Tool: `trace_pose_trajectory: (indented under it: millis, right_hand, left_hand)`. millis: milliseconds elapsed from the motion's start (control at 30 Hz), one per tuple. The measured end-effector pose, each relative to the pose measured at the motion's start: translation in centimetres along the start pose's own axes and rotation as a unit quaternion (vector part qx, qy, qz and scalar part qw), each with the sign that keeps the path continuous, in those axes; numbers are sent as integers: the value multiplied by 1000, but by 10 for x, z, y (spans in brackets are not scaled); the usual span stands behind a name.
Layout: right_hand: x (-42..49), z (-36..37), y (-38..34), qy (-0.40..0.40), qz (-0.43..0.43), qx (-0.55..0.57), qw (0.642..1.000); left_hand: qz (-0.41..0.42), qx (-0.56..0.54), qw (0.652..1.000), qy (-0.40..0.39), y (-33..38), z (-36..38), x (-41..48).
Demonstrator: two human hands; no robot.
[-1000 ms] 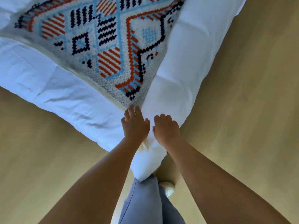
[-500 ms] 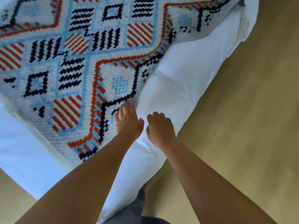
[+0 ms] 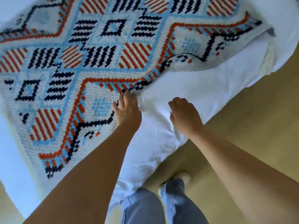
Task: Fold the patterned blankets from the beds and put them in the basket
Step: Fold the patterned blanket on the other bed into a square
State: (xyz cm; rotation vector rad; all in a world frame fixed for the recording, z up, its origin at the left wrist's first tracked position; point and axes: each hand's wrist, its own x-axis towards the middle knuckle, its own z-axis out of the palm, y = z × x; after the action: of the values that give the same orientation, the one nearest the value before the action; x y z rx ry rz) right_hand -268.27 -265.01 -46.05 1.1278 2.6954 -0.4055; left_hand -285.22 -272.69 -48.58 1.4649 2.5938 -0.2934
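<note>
A knitted patterned blanket [image 3: 97, 65] in white, light blue, orange and navy lies spread over a bed with a white sheet [image 3: 202, 89]. Its near edge is rippled and slightly lifted close to my fingers. My left hand [image 3: 127, 112] lies flat on that edge, fingers stretched out and touching the border of the blanket. My right hand [image 3: 184, 115] rests on the bare white sheet just right of the blanket, fingers bent downward, nothing in it. No basket is in view.
The bed's corner points toward me, with tan wooden floor [image 3: 250, 126] on the right and at the lower left. My legs in grey-blue trousers [image 3: 161, 206] and a light shoe [image 3: 183, 177] stand at the corner.
I have stepped closer along the bed, so more of the blanket shows. Both hands moved from the bed corner up to the blanket's edge, and they are now farther apart.
</note>
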Motion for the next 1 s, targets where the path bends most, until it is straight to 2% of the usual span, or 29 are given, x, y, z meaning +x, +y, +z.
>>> trace_pose_trajectory:
  millis: [133, 267, 400, 533, 600, 667, 733, 833, 933, 1000]
  right_hand:
    - [40, -18, 18, 4, -35, -18, 999]
    - [83, -24, 16, 14, -56, -34, 998]
    - [124, -26, 15, 44, -67, -49, 996]
    - [160, -32, 17, 18, -93, -99, 991]
    - [171, -37, 16, -9, -100, -106, 989]
    - [173, -42, 17, -44, -106, -113, 987]
    - [164, -43, 20, -116, -127, -116, 978]
    - [132, -43, 28, -265, -146, -164, 939]
    - [124, -44, 36, -295, -159, -159, 929]
    - [129, -50, 41, -311, -165, -114, 929]
  left_hand:
    - [-10, 4, 1000, 8, 2, -8, 28]
    - [-70, -61, 996, 0, 3, -5, 48]
    - [-74, -93, 993, 3, 2, -2, 67]
    - [-62, -86, 994, 16, -6, 2, 78]
    - [-43, -105, 993, 36, -4, 1, 73]
    - [30, -132, 988, 68, 4, 3, 54]
    - [99, -149, 980, 81, 21, 7, 19]
    - [43, -196, 980, 1, 44, 15, -17]
    - [0, -212, 974, -80, 60, 14, -16]
    - [-20, -208, 974, -88, 65, 9, -5]
